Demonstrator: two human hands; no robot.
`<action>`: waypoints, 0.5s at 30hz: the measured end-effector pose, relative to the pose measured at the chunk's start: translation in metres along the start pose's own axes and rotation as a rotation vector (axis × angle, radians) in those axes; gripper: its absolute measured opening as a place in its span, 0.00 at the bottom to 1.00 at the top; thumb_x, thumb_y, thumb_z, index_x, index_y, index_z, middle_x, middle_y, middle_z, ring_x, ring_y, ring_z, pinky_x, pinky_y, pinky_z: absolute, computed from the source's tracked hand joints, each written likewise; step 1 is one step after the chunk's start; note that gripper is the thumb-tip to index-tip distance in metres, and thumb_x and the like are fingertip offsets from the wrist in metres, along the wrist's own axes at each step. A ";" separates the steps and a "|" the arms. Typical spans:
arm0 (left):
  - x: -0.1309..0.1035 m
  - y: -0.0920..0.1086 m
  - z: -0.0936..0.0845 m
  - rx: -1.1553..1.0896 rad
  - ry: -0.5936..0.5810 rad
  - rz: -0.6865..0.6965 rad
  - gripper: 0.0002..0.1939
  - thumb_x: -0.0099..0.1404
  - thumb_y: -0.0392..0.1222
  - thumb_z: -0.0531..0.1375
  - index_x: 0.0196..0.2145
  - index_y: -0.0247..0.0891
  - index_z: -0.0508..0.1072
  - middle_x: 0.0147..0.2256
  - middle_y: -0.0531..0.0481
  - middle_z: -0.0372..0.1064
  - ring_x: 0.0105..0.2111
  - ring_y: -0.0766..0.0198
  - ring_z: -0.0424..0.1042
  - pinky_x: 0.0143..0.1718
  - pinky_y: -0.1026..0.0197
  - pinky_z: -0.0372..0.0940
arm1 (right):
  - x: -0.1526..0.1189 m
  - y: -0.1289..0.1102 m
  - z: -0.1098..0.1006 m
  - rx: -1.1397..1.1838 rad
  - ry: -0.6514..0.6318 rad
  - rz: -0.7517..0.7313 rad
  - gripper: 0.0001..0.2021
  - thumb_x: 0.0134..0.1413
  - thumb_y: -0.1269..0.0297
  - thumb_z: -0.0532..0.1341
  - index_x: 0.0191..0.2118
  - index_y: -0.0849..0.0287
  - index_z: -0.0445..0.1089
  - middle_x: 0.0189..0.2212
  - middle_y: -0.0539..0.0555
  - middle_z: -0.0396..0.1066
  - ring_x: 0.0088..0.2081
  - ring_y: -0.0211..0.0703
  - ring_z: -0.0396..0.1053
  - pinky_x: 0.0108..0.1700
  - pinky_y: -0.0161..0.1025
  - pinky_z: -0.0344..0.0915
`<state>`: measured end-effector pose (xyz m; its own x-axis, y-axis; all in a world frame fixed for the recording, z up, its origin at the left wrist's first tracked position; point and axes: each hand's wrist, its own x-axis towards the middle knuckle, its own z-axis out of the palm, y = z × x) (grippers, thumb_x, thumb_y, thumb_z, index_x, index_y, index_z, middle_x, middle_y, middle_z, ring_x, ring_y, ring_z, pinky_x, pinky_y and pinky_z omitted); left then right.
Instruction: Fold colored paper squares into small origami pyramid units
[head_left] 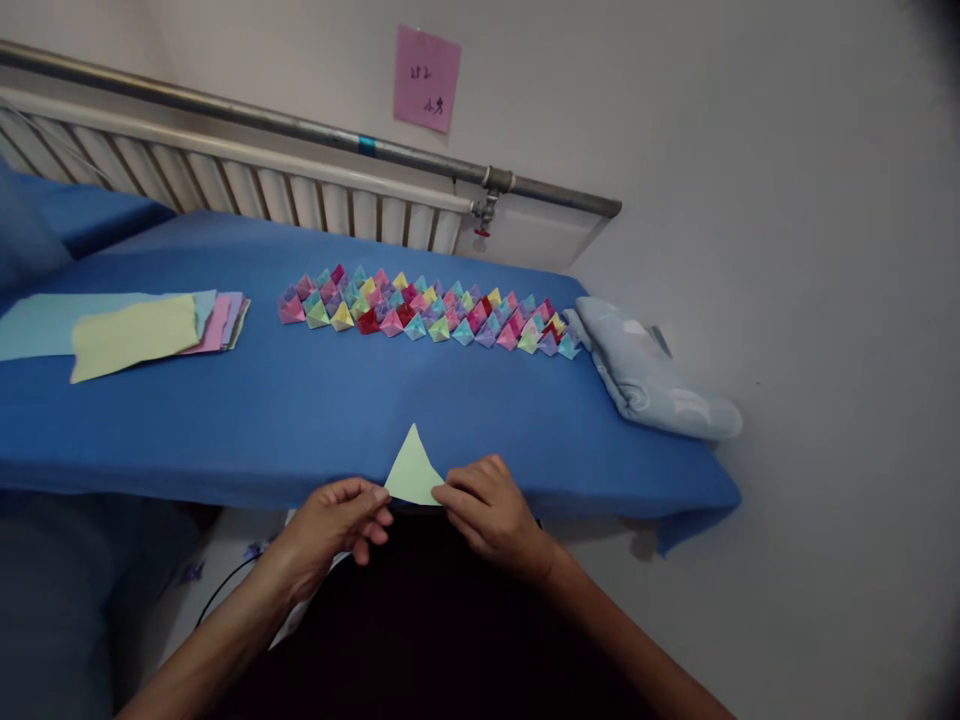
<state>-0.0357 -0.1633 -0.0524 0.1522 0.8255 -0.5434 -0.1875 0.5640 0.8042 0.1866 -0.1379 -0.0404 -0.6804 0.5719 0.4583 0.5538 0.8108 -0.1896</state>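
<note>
A pale green sheet of paper [412,470], folded to a triangle shape with its point away from me, is held at the near edge of the blue-covered table. My left hand [352,515] pinches its left corner between thumb and index finger, the other fingers curled below. At the right corner, my right hand [487,510] grips the paper with closed fingertips. The right edge of the paper bends slightly inward. Beyond it stand rows of small folded paper boats [427,315] in pink, yellow, blue, green, red and purple.
Coloured paper sheets [142,335] lie stacked on the left of the blue cloth [225,420]. A folded grey-blue blanket [652,370] sits at the right end. Behind are a radiator [300,195], a metal pipe [247,112] and a pink note [426,80] on the wall.
</note>
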 end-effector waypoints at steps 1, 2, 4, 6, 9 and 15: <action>0.001 -0.001 0.000 -0.006 -0.010 0.005 0.18 0.49 0.52 0.68 0.26 0.35 0.70 0.25 0.51 0.71 0.21 0.69 0.68 0.18 0.68 0.59 | -0.001 -0.001 -0.001 -0.003 0.011 -0.010 0.09 0.60 0.72 0.55 0.41 0.57 0.72 0.34 0.54 0.73 0.34 0.41 0.63 0.37 0.41 0.57; 0.001 -0.002 -0.001 -0.013 -0.018 0.016 0.17 0.50 0.51 0.68 0.26 0.35 0.70 0.25 0.52 0.71 0.21 0.69 0.68 0.19 0.68 0.60 | -0.001 -0.001 -0.002 0.002 0.023 -0.029 0.09 0.60 0.72 0.55 0.42 0.58 0.71 0.34 0.54 0.72 0.34 0.42 0.63 0.37 0.41 0.57; 0.001 -0.002 -0.003 -0.042 -0.036 0.062 0.16 0.52 0.50 0.68 0.27 0.35 0.70 0.24 0.53 0.70 0.22 0.69 0.68 0.20 0.68 0.61 | -0.003 -0.002 -0.006 0.041 0.053 -0.066 0.11 0.57 0.74 0.55 0.44 0.58 0.70 0.35 0.55 0.72 0.35 0.42 0.64 0.38 0.42 0.59; 0.000 -0.002 -0.005 -0.097 -0.054 0.121 0.15 0.53 0.50 0.68 0.28 0.35 0.71 0.25 0.54 0.70 0.23 0.70 0.68 0.22 0.68 0.62 | -0.005 -0.004 -0.012 0.134 0.116 -0.052 0.16 0.55 0.77 0.54 0.48 0.57 0.67 0.40 0.56 0.71 0.40 0.43 0.67 0.41 0.43 0.62; -0.003 0.001 -0.010 -0.199 -0.084 0.212 0.15 0.53 0.49 0.69 0.26 0.36 0.71 0.24 0.54 0.70 0.22 0.71 0.67 0.24 0.68 0.62 | -0.004 -0.005 -0.023 0.320 0.299 0.140 0.16 0.56 0.78 0.53 0.48 0.54 0.65 0.44 0.56 0.69 0.46 0.43 0.68 0.47 0.44 0.65; -0.006 0.001 -0.013 -0.293 -0.208 0.310 0.15 0.52 0.48 0.70 0.23 0.36 0.72 0.18 0.55 0.68 0.19 0.71 0.65 0.24 0.68 0.61 | 0.022 -0.019 -0.042 0.647 0.318 0.379 0.06 0.59 0.69 0.57 0.38 0.53 0.70 0.41 0.53 0.71 0.45 0.41 0.69 0.46 0.39 0.66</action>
<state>-0.0489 -0.1677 -0.0518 0.2312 0.9512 -0.2046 -0.5159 0.2982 0.8031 0.1817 -0.1460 0.0097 -0.2794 0.8382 0.4683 0.2659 0.5362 -0.8011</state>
